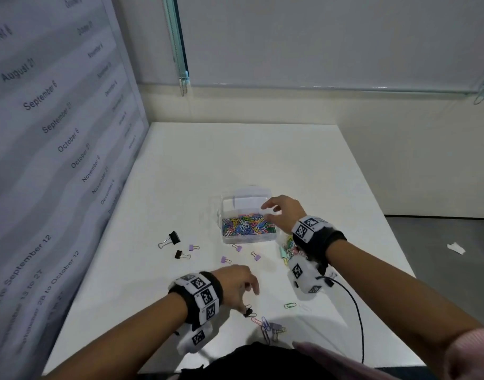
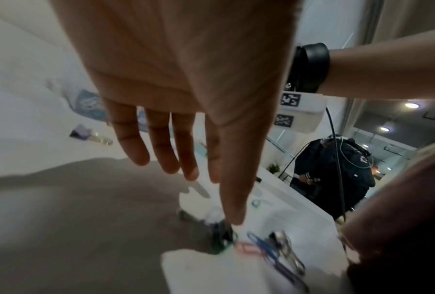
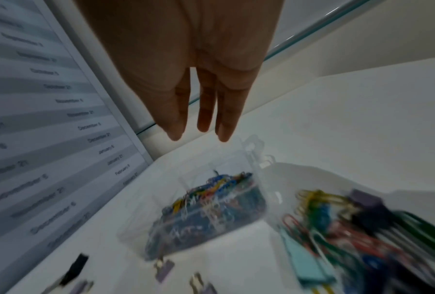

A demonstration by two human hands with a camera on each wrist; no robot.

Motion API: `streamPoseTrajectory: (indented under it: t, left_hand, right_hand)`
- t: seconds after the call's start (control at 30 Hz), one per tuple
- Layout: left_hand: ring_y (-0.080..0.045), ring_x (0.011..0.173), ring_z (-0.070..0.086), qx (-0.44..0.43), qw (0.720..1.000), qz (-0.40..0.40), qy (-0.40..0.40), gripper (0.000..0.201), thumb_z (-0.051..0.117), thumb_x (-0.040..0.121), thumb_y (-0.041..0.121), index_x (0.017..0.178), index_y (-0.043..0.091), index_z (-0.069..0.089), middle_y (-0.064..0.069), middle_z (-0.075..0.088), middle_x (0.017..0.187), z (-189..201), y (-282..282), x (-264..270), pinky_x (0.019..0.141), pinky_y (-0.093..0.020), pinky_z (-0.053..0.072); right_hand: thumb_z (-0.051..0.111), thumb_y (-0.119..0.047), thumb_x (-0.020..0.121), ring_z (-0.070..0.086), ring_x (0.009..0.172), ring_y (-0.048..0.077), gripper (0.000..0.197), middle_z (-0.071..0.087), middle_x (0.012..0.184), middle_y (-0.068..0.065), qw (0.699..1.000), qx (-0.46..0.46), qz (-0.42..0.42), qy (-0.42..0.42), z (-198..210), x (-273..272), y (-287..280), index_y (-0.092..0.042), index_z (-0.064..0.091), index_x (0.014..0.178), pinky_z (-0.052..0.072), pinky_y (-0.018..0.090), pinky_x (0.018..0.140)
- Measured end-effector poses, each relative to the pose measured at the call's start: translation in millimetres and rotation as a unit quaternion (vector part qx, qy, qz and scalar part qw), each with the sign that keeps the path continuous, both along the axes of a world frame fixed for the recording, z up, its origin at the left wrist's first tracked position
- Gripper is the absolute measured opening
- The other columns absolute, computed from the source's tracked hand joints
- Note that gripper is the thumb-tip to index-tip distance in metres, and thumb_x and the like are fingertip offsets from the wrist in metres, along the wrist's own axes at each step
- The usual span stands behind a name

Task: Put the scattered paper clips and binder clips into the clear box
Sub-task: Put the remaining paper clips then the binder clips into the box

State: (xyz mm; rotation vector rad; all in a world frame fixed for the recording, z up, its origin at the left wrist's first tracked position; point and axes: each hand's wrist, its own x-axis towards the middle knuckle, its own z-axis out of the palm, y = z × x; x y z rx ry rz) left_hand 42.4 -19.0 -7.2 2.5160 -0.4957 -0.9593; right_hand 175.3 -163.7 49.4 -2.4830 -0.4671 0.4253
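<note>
The clear box [image 1: 227,240], lid open behind it, stands mid-table holding several coloured paper clips [image 1: 247,224]. My right hand [image 1: 268,210] hovers over the box's right side with straight, empty fingers; in the right wrist view this hand [image 3: 198,135] is above the box [image 3: 138,230]. My left hand [image 1: 249,297] is low over the near table, fingers extended, thumb tip right at a small black binder clip [image 1: 249,313]. The left wrist view shows the left hand [image 2: 203,195] just above that clip [image 2: 221,238], gripping nothing.
Two black binder clips [image 1: 170,239] [image 1: 181,255] and several purple ones [image 1: 225,260] lie left of and in front of the box. A clip pile [image 1: 287,248] sits under my right wrist, paper clips [image 1: 268,327] near me. A calendar panel [image 1: 43,160] walls the left.
</note>
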Motion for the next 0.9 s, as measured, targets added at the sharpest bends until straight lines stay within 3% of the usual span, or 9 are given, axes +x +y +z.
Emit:
streamPoseTrajectory:
  t: [0.1,0.2,0.27,0.33,0.4,0.53,0.7,0.8,0.9]
  left_hand:
    - [-0.026,0.106,0.049,0.012,0.999,-0.032,-0.005,0.049,0.077,0.072,0.025,0.116,0.015,0.058,-0.013,0.051,0.115,-10.5,-2.7,-12.2,0.089,-0.031,0.041]
    - [-0.029,0.103,0.050,-0.006,0.999,-0.028,-0.032,0.035,0.071,0.076,0.020,0.108,0.013,0.059,-0.013,0.049,0.114,-19.1,-2.9,-20.2,0.084,-0.031,0.041]
    - [-0.028,0.101,0.051,-0.015,0.999,-0.017,-0.037,0.025,0.068,0.078,0.020,0.101,0.013,0.060,-0.011,0.049,0.111,-23.3,-0.3,-21.8,0.084,-0.033,0.041]
    - [-0.028,0.100,0.052,-0.022,0.999,-0.004,-0.036,0.024,0.066,0.080,0.023,0.100,0.013,0.059,-0.011,0.050,0.110,-25.4,2.9,-21.2,0.086,-0.036,0.044]
    - [-0.026,0.100,0.052,-0.022,0.999,0.011,-0.045,0.026,0.065,0.081,0.025,0.102,0.011,0.058,-0.010,0.051,0.110,-25.7,5.7,-19.4,0.087,-0.035,0.043]
    - [-0.024,0.103,0.052,-0.007,0.994,0.069,-0.084,0.028,0.065,0.082,0.027,0.104,0.013,0.056,-0.002,0.048,0.102,-28.4,11.6,-14.7,0.088,-0.031,0.041]
    - [-0.022,0.110,0.050,-0.032,0.985,0.115,-0.125,0.049,0.069,0.078,0.034,0.121,0.018,0.051,-0.005,0.041,0.121,-26.2,3.6,-21.7,0.097,-0.037,0.045]
    - [-0.023,0.107,0.053,-0.060,0.992,0.044,-0.099,0.046,0.069,0.079,0.035,0.120,0.021,0.052,-0.005,0.042,0.119,-16.8,-16.0,-26.0,0.094,-0.038,0.046]
    - [-0.025,0.108,0.050,-0.045,0.995,-0.059,-0.073,0.044,0.067,0.080,0.034,0.120,0.020,0.054,-0.009,0.047,0.117,-12.9,-43.0,-30.0,0.092,-0.038,0.045]
  right_hand:
    - [0.061,-0.008,0.083,0.059,0.085,0.014,0.019,0.065,0.109,0.004,0.999,-0.018,0.041,0.020,-10.0,-24.5,-17.5,-0.015,0.066,0.100,0.046,0.020,0.076]
    - [0.053,-0.006,0.081,0.058,0.076,0.012,0.021,0.069,0.090,-0.001,0.991,-0.075,0.099,0.057,-22.7,-53.8,-44.6,-0.016,0.069,0.090,0.046,0.021,0.079]
    - [0.053,-0.006,0.078,0.053,0.073,0.009,0.022,0.059,0.075,-0.011,0.979,-0.126,0.135,0.083,-32.4,-72.1,-64.6,-0.014,0.069,0.090,0.039,0.019,0.077]
    - [0.060,-0.008,0.075,0.048,0.065,0.005,0.018,0.050,0.069,-0.016,0.971,-0.153,0.148,0.105,-43.1,-85.9,-82.5,-0.013,0.067,0.091,0.037,0.016,0.065]
    - [0.066,-0.015,0.074,0.041,0.060,-0.003,0.018,0.045,0.069,-0.016,0.968,-0.173,0.150,0.108,-53.2,-95.9,-94.9,-0.015,0.065,0.092,0.031,0.011,0.055]
    - [0.070,-0.022,0.075,0.038,0.061,-0.004,0.016,0.044,0.073,-0.016,0.978,-0.148,0.097,0.109,-69.7,-107.5,-103.3,-0.025,0.058,0.085,0.026,0.007,0.054]
    - [0.070,-0.020,0.077,0.040,0.059,-0.007,0.014,0.043,0.068,-0.019,0.984,-0.128,0.055,0.111,-73.7,-111.6,-104.1,-0.011,0.071,0.088,0.029,0.004,0.052]
    - [0.069,-0.018,0.077,0.040,0.058,-0.007,0.003,0.043,0.068,-0.019,0.982,-0.134,0.060,0.115,-71.4,-112.4,-102.4,-0.017,0.068,0.081,0.029,0.004,0.052]
    - [0.066,-0.016,0.079,0.040,0.059,-0.007,0.016,0.052,0.075,-0.011,0.979,-0.146,0.065,0.123,-72.0,-114.3,-101.1,-0.025,0.056,0.070,0.027,0.006,0.053]
